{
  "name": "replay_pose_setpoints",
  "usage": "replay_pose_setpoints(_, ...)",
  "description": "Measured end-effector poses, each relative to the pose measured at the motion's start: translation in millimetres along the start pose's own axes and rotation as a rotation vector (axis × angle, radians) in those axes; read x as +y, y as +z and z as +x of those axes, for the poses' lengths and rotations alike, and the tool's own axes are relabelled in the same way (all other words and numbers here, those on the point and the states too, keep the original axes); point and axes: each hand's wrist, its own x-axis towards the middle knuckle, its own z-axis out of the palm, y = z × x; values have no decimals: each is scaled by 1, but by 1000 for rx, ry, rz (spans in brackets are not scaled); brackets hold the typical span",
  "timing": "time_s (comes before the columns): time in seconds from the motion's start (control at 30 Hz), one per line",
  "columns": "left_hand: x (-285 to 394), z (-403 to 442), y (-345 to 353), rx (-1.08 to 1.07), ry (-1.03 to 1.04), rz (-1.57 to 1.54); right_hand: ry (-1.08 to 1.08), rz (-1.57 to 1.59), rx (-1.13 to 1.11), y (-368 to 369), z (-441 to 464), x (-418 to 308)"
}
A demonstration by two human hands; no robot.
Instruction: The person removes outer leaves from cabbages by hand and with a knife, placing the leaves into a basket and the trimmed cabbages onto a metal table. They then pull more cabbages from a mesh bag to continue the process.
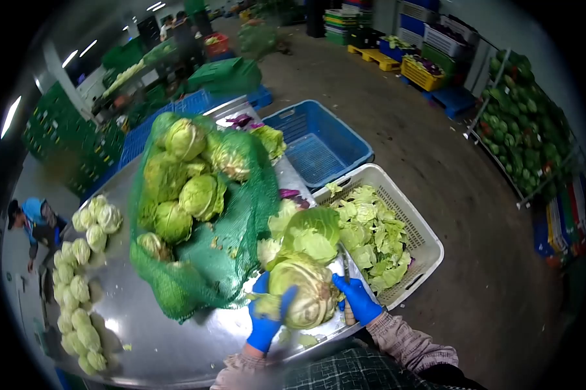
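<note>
A pale green cabbage (303,296) with brownish cut veins sits at the table's near edge, between my two blue-gloved hands. My left hand (266,320) is at its left side, thumb and fingers closed around a loose cabbage leaf (267,304). On the other side, my right hand (359,300) touches the cabbage with its fingertips and grips a knife with a wooden handle (349,316); most of the blade is hidden. Loose outer leaves (312,231) lie just beyond the cabbage. Left of them, a green mesh sack (234,260) lies open with several whole cabbages (202,197) in it.
A white crate (429,257) of trimmed leaves stands against the table's right side, with a blue crate (364,156) behind it. Several peeled cabbages (78,288) line the left edge of the metal table (137,325). A person (33,221) stands past that edge. A caged rack of produce (523,123) is far right.
</note>
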Motion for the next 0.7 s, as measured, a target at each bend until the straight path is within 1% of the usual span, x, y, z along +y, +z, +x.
replay_pose_setpoints(0.03,16,5,-10,-22,-63,65,18,-132,-47,1,0,-8)
replay_pose_setpoints(0.1,48,14,-29,-78,-184,199,126,-144,-116,4,-1,-14)
replay_pose_setpoints(0.13,43,13,-34,-113,-114,119,174,-151,-144,4,4,-10)
replay_pose_setpoints(0.17,33,9,-39,-146,-41,36,166,-205,-111,5,12,-5)
replay_pose_setpoints(0.2,16,9,-36,-256,108,189,160,-259,-78,6,20,1)
replay_pose_setpoints(0.23,36,5,-24,-147,375,613,132,-353,-36,6,31,9)
replay_pose_setpoints(0.3,11,19,-22,-119,234,436,-565,-550,232,-4,47,41)
replay_pose_setpoints(0.33,7,24,-22,-121,188,306,-914,-682,417,-9,47,47)
replay_pose_setpoints(0.4,3,37,-19,-114,105,33,-810,-857,190,-12,15,15)
replay_pose_setpoints(0.43,-1,43,-18,-109,100,29,-752,-939,67,-11,1,3)
replay_pose_setpoints(0.47,-7,48,-16,-106,95,28,-553,-1165,37,-8,-5,-3)
replay_pose_setpoints(0.5,-10,55,-15,-103,94,25,-713,-1283,46,-8,-6,-2)
replay_pose_setpoints(0.53,-11,62,-15,-91,145,158,-878,-1403,53,-9,-7,1)
replay_pose_setpoints(0.57,-11,65,-14,-81,147,188,-1035,-1518,49,-9,-11,6)
replay_pose_setpoints(0.67,-6,78,-9,-67,161,292,-944,-1548,72,-6,-8,23)
replay_pose_setpoints(0.7,-5,81,-7,-68,157,297,-955,-1551,83,-5,-3,25)
